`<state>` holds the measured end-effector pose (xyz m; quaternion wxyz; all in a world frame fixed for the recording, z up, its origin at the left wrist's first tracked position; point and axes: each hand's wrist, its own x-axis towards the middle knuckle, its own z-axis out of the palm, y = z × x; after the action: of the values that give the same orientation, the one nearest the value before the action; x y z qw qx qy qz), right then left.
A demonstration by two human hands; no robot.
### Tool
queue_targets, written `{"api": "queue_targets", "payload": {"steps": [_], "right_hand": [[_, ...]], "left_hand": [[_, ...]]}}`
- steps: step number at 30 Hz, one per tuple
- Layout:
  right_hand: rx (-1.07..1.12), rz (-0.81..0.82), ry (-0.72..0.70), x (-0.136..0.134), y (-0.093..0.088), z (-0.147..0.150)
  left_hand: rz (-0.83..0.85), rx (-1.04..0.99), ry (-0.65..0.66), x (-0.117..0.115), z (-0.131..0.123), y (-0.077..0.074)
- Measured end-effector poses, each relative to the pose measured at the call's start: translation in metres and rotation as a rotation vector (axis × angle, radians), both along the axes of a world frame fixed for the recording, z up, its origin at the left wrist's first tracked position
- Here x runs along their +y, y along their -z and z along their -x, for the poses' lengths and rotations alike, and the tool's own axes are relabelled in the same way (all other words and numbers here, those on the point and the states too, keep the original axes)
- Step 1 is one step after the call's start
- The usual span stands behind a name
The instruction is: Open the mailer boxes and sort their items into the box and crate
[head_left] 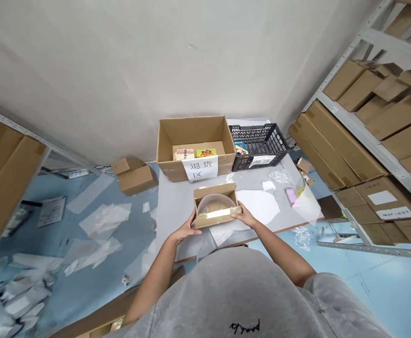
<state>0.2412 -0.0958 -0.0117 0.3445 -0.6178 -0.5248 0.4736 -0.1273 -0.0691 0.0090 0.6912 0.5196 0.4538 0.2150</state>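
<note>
Brown cardboard box (pixel 213 193), long axis crosswise, right end angled slightly away, open side up, over grey table (pixel 172 206) near its front edge. Round beige bowl-shaped item (pixel 215 204) inside. Left hand (pixel 186 228) and right hand (pixel 243 216) clasping opposite short ends, both grasping box. Just ahead, narrow gap, then larger open carton (pixel 193 131) with paper label; black plastic crate (pixel 260 141) beside it. White paper sheet (pixel 256 206) touching box's right end; table's left edge near left hand.

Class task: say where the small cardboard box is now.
In the head view, the small cardboard box is held between the left hand and right hand, over the grey table, just in front of the large open carton.
</note>
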Motion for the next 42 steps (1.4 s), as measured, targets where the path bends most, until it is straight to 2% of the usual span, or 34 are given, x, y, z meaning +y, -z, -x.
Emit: {"api": "queue_targets", "payload": {"steps": [3,8,12,19,23,29,34,39,42], "right_hand": [[0.080,0.063,0.075,0.000,-0.005,-0.006],[0.119,-0.010,0.199,-0.009,-0.033,-0.025],[0.136,-0.075,0.256,-0.024,-0.053,-0.053],[-0.005,-0.179,0.471,-0.047,-0.074,-0.123],[-0.032,-0.214,0.630,-0.059,-0.085,-0.163],[-0.072,-0.237,0.826,-0.062,-0.098,-0.225],[-0.146,-0.229,0.929,-0.059,-0.101,-0.268],[-0.176,-0.203,1.036,-0.057,-0.105,-0.307],[-0.204,-0.221,1.068,-0.042,-0.117,-0.356]], "left_hand": [[-0.090,0.102,-0.094,0.004,-0.017,-0.012],[-0.284,0.209,-0.218,0.015,-0.060,-0.036],[-0.407,0.179,-0.164,0.027,-0.102,-0.055],[-0.448,0.156,-0.084,0.045,-0.196,-0.076],[-0.469,0.126,-0.075,0.053,-0.260,-0.078],[-0.484,0.114,-0.049,0.075,-0.356,-0.067],[-0.493,0.077,-0.009,0.083,-0.417,-0.063],[-0.504,0.032,0.015,0.088,-0.466,-0.066],[-0.524,-0.007,0.071,0.117,-0.526,-0.077]]}}
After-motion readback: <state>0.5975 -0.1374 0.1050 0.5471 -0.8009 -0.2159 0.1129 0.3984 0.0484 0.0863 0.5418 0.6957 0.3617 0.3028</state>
